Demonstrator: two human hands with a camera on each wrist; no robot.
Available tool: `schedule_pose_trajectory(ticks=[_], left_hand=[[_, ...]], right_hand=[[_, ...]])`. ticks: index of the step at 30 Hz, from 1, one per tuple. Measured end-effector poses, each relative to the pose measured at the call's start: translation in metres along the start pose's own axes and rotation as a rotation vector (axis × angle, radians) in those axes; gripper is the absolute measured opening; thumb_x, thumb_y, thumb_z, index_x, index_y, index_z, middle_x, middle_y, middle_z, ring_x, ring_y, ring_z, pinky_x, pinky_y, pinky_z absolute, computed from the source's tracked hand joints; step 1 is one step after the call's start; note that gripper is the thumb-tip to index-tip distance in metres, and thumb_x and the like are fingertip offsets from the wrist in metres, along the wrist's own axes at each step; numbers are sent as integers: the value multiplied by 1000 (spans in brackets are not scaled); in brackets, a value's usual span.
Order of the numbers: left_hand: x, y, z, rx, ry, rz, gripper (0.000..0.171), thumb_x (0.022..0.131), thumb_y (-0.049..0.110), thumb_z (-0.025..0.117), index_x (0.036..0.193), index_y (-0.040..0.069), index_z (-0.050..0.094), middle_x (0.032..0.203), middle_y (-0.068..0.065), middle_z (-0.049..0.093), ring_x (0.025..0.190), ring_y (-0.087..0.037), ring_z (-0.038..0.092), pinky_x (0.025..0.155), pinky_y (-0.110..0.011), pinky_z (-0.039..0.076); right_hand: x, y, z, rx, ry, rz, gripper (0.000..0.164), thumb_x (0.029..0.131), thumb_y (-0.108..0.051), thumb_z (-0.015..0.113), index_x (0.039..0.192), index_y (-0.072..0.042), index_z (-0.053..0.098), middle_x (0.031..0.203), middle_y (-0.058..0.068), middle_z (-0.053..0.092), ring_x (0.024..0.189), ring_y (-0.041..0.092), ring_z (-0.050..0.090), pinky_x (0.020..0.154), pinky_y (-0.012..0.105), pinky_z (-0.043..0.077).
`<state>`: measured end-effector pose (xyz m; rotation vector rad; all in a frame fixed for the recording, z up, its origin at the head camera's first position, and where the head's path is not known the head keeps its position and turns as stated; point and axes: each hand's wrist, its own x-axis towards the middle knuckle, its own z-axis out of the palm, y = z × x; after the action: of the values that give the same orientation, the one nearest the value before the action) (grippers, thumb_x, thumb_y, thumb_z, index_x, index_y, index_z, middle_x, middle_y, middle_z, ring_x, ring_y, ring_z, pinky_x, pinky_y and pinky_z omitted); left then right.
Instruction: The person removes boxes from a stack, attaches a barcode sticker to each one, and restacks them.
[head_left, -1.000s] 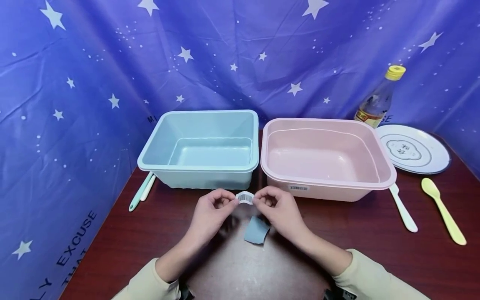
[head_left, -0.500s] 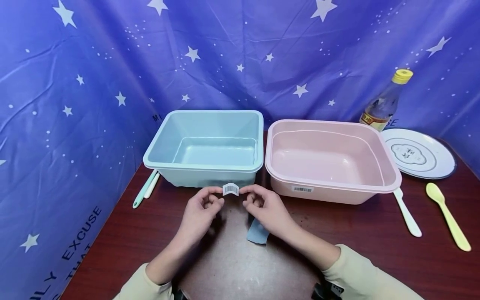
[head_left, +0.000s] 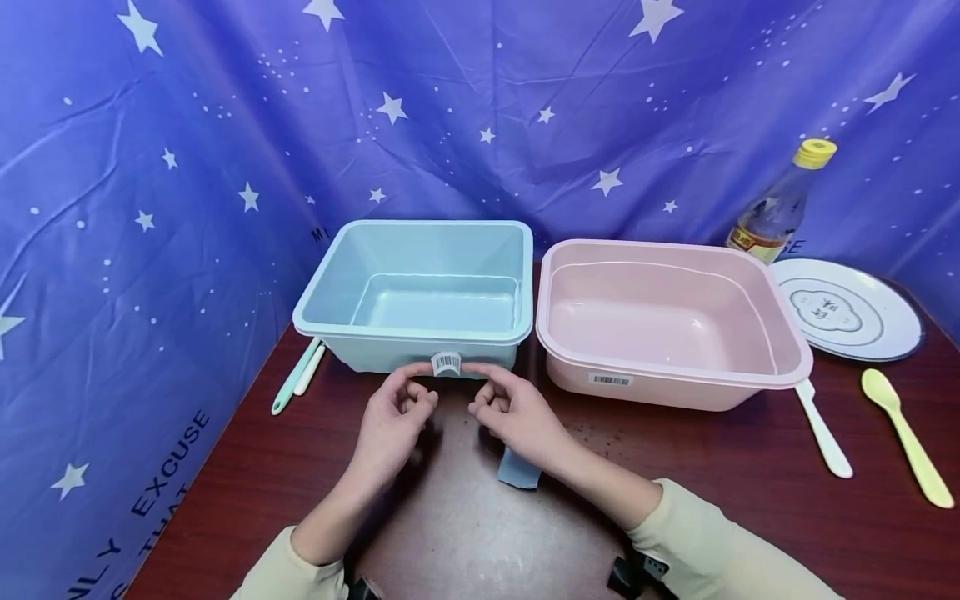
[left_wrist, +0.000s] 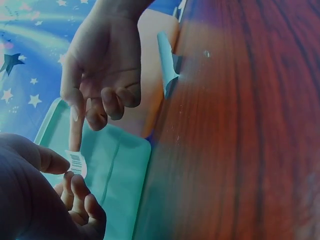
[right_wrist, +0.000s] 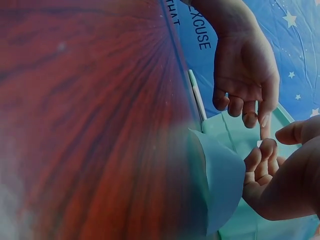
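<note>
A small white barcode sticker (head_left: 447,363) spans the gap between my two index fingertips, in front of the light blue bin (head_left: 367,353). Whether it touches the bin's front wall I cannot tell. My left hand (head_left: 388,427) touches the sticker's left edge with its index finger outstretched, thumb apart. On the other edge is the outstretched index fingertip of my right hand (head_left: 525,423), its other fingers bent. The left wrist view shows the sticker (left_wrist: 76,164) curved between both fingertips. A torn blue-grey piece of sheet (head_left: 519,472) lies on the table, partly hidden by my right hand.
Right of the blue bin stands a pink bin (head_left: 675,398) with a barcode label (head_left: 611,380). Farther right are a bottle (head_left: 768,217), a plate (head_left: 892,321), a white knife (head_left: 828,437) and a yellow spoon (head_left: 911,442). Two utensil handles (head_left: 296,379) protrude beside the blue bin.
Both hands have moved forward and left, bringing the sticker up to the blue bin's front. The thumbs have come away from it, leaving the index fingertips at its edges.
</note>
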<state>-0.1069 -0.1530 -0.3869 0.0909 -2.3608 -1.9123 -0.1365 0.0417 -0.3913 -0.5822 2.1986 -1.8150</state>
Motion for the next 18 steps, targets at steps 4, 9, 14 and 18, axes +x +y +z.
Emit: schedule_pose_trajectory(ticks=[4, 9, 14, 18], left_hand=[[1, 0, -2, 40, -15, 9, 40, 94, -2, 63, 132, 9, 62, 84, -5, 57, 61, -11, 45, 57, -24, 39], [1, -1, -2, 68, -27, 8, 45, 94, 0, 63, 137, 10, 59, 84, -4, 57, 61, -10, 45, 57, -24, 39], [1, -2, -2, 82, -26, 8, 47, 94, 1, 63, 139, 11, 58, 84, -3, 57, 61, -10, 45, 57, -24, 39], [0, -2, -3, 114, -24, 14, 48, 94, 2, 64, 140, 11, 57, 84, -3, 58, 61, -11, 47, 58, -25, 41]], right_hand=[[1, 0, 1, 15, -13, 6, 51, 92, 1, 62, 142, -5, 55, 83, 5, 60, 58, 11, 51, 52, 22, 42], [0, -2, 0, 8, -13, 29, 53, 93, 0, 62, 145, -7, 54, 83, 5, 61, 59, 12, 53, 51, 23, 43], [-1, -3, 1, -12, 20, 60, 56, 91, 0, 59, 146, -6, 51, 79, 4, 63, 69, 20, 61, 58, 24, 47], [-3, -3, 3, -23, 29, 62, 53, 90, 1, 59, 143, -2, 53, 74, 0, 61, 69, 21, 61, 58, 24, 46]])
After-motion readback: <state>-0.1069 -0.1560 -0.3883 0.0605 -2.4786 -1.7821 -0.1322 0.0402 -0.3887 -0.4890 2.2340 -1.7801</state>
